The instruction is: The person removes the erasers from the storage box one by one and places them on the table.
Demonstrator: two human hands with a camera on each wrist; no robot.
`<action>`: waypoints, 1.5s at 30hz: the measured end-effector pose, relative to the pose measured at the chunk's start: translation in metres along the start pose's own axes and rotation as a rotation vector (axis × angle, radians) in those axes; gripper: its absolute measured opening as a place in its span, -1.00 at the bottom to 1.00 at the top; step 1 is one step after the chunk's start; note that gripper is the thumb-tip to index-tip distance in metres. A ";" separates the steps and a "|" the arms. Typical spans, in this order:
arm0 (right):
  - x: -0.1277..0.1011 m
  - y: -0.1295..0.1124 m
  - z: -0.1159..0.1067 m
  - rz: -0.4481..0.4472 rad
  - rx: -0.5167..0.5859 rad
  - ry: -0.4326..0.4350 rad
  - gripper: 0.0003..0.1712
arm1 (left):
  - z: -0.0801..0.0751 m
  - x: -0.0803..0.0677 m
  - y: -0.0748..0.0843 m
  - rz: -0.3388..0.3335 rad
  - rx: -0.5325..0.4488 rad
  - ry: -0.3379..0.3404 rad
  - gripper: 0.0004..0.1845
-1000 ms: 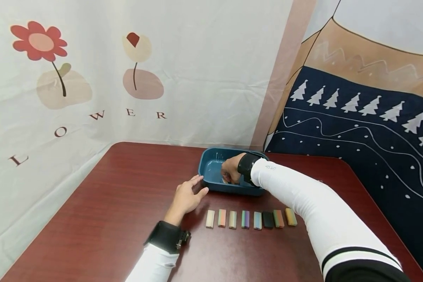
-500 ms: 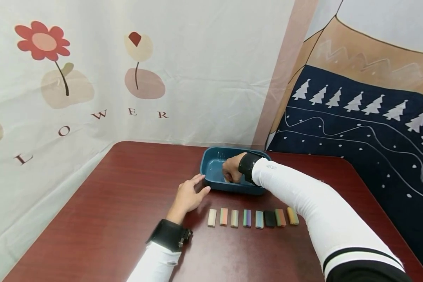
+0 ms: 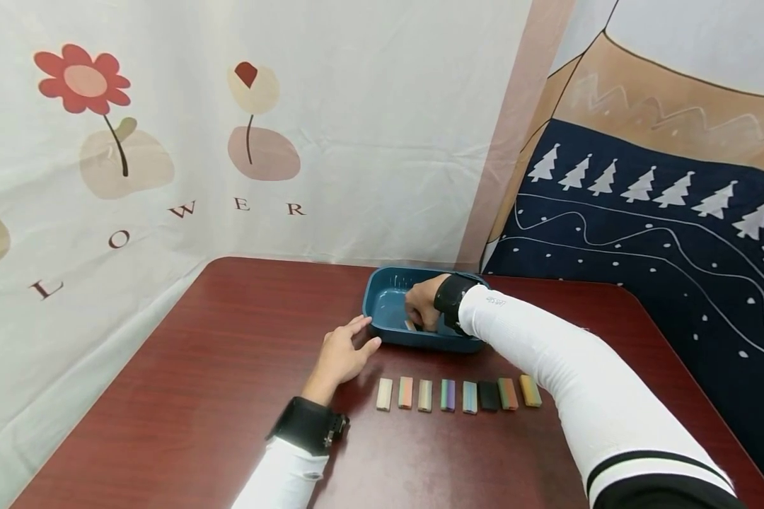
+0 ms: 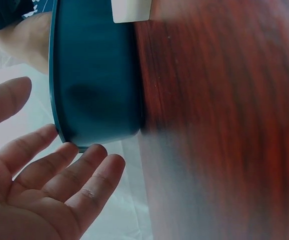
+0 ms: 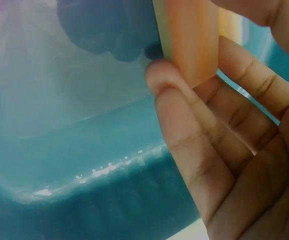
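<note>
A blue rectangular basin (image 3: 391,337) stands toward the back of the table. My left hand (image 3: 342,357) has its fingers loosely extended, with fingertips (image 4: 48,131) touching the basin's left end. Down inside the basin, my right hand (image 3: 423,304) has its fingers curled about an orange block with a pale green edge (image 5: 192,42). In the right wrist view the fingertips press against the block's lower end; its upper end is out of frame. Behind it, a yellow and white piece (image 5: 230,25) shows partly between the fingers. The head view shows little of the held block.
In front of the basin, several small blocks lie in a row, from a cream one (image 3: 384,394) past a purple-green one (image 3: 448,395) and a black one (image 3: 488,396) to a yellow one (image 3: 530,391). Printed cloth (image 3: 369,141) hangs behind the reddish-brown table (image 3: 229,367).
The head view has shifted slightly. Both hands keep their places at the basin, and the row of blocks is the same.
</note>
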State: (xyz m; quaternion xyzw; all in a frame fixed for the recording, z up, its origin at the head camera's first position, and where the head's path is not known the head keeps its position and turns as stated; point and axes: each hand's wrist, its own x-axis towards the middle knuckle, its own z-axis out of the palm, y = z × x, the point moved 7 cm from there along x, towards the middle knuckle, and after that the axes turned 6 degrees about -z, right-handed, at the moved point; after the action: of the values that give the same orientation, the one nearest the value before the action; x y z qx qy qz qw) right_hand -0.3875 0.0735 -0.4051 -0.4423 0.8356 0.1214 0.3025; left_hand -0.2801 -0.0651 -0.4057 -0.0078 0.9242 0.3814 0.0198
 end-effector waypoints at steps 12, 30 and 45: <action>-0.022 0.007 -0.001 0.006 0.172 0.174 -0.77 | 0.008 -0.003 -0.001 -0.007 0.004 -0.025 -0.46; -0.106 -0.008 0.004 -0.242 0.355 0.670 -0.75 | 0.006 -0.002 -0.009 -0.010 -0.002 -0.033 -0.43; -0.176 -0.010 0.064 -0.133 0.473 0.905 -0.60 | 0.000 0.001 0.002 0.012 0.008 -0.050 -0.41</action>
State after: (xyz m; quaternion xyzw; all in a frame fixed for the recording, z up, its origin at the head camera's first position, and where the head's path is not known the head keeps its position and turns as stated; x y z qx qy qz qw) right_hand -0.2793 0.2151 -0.3475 -0.4219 0.8576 -0.2940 0.0096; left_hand -0.2809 -0.0640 -0.4043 0.0072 0.9249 0.3780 0.0406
